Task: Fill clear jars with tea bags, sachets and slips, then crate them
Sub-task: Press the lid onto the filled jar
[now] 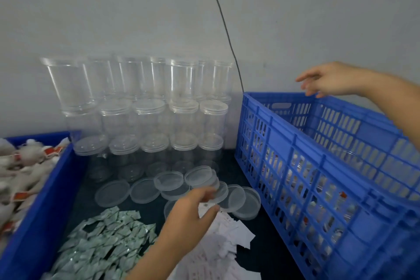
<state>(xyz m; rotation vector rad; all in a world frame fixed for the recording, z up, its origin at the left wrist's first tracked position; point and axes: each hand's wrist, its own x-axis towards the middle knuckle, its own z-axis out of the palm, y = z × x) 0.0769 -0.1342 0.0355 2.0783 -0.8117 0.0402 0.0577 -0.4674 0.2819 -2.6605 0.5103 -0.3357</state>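
Left hand at lower centre pinches a clear lid above the slips; right hand, fingers spread, hovers over the blue crate at upper right.

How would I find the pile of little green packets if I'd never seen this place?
Start at the tall stack of clear jars by the wall. Come forward past the loose lids. The green sachets lie left of the white paper slips, the only shiny green heap.
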